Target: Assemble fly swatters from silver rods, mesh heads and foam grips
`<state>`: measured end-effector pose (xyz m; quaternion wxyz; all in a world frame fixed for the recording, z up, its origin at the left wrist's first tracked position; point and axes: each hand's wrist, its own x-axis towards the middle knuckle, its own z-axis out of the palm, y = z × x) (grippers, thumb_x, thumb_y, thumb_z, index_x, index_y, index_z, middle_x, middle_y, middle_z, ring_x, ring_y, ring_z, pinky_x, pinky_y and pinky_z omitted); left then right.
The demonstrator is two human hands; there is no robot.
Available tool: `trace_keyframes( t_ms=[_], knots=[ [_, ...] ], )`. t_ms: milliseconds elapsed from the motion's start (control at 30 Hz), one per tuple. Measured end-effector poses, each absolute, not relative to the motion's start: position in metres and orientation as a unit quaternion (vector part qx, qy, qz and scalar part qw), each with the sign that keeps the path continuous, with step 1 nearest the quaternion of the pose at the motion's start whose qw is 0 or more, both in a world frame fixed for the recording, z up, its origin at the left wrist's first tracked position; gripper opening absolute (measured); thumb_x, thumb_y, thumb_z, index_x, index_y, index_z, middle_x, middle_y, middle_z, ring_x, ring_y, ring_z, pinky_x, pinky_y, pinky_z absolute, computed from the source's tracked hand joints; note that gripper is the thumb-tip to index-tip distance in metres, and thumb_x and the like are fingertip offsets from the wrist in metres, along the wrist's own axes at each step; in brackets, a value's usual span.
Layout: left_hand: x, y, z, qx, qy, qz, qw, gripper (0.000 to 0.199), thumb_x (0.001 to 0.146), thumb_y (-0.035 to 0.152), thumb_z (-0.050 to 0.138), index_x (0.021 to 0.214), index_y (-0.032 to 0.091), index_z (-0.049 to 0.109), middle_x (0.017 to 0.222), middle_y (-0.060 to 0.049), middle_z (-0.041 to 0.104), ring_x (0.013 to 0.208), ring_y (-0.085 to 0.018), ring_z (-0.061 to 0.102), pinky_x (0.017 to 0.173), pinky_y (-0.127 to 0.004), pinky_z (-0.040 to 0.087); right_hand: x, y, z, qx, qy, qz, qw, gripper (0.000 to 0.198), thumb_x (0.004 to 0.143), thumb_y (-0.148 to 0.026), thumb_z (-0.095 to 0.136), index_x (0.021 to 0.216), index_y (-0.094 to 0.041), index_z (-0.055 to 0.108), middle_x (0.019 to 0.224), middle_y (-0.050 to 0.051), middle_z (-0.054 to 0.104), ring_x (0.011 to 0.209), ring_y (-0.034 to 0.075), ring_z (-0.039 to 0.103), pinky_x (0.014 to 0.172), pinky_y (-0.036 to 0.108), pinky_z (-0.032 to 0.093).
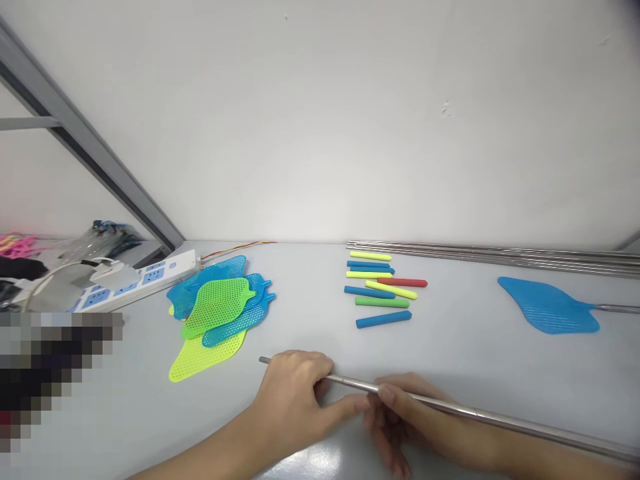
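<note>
A thin metal telescopic rod (445, 405) runs from the table's middle to the lower right edge, its narrow tip to the left. My left hand (300, 390) is closed over the rod near that tip. Farther along, my right hand (410, 413) grips it between thumb and fingers. Left of my hands lies a pile of perforated swatter heads, with a green head (217, 303) on top, blue ones around it and a yellow-green head (203, 357) at the bottom. Beyond my hands are several coloured plastic sleeves, among them a blue sleeve (384, 320) and a red sleeve (403, 283).
A blue swatter (555, 307) with a metal rod lies at the right. Several metal rods (500, 257) rest along the wall. At the left are a white power strip (165, 270), cables and plastic bags (103, 239). A grey metal frame (95, 143) slants up there.
</note>
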<state>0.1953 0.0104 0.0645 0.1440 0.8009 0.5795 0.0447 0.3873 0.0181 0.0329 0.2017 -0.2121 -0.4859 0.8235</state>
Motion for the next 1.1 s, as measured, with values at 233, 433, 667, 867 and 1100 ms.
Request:
trace_keyframes(
  t_ms=[233,433,667,867,1100],
  knots=[
    [0.1987,0.0092,0.0663,0.762,0.621,0.051,0.175,0.056,0.069,0.071,0.038,0.054,0.018,0.045,0.050,0.002,0.050,0.050,-0.013,0.045,0.048,-0.023,0.018,0.3860,0.0188,0.0277,-0.208,-0.447,0.846,0.205,0.047,0.086,-0.052,0.036,0.076,-0.009,0.054,0.058,0.004,0.055,0.046,0.009,0.051,0.048,0.022,0.041],
    [0.1989,0.0086,0.0632,0.761,0.627,0.047,0.163,0.058,0.077,0.066,0.032,0.048,0.017,0.042,0.044,0.003,0.044,0.045,-0.011,0.040,0.047,-0.023,0.016,0.3856,0.0216,0.0276,-0.195,-0.424,0.860,0.206,0.045,0.088,-0.048,0.036,0.080,-0.008,0.055,0.058,0.004,0.056,0.047,0.009,0.053,0.048,0.021,0.041],
    [0.1990,0.0079,0.0615,0.767,0.618,0.050,0.165,0.058,0.080,0.062,0.030,0.046,0.017,0.041,0.043,0.003,0.041,0.042,-0.010,0.035,0.045,-0.023,0.014,0.3877,0.0234,0.0309,-0.200,-0.377,0.883,0.197,0.050,0.085,-0.055,0.036,0.083,-0.009,0.056,0.058,0.004,0.057,0.047,0.010,0.054,0.048,0.021,0.041],
    [0.1992,0.0056,0.0630,0.763,0.625,0.055,0.158,0.056,0.081,0.061,0.029,0.048,0.017,0.038,0.041,0.003,0.038,0.041,-0.010,0.035,0.046,-0.024,0.016,0.3866,0.0241,0.0305,-0.206,-0.366,0.886,0.198,0.050,0.084,-0.054,0.039,0.079,-0.008,0.057,0.056,0.005,0.058,0.046,0.009,0.054,0.046,0.020,0.041],
    [0.1988,0.0032,0.0617,0.761,0.622,0.074,0.169,0.040,0.082,0.058,0.032,0.072,0.022,0.046,0.050,0.005,0.050,0.047,-0.014,0.047,0.049,-0.023,0.023,0.3875,0.0248,0.0295,-0.203,-0.369,0.886,0.196,0.042,0.085,-0.047,0.043,0.081,-0.007,0.058,0.056,0.005,0.058,0.046,0.009,0.054,0.046,0.020,0.042]
  ],
)
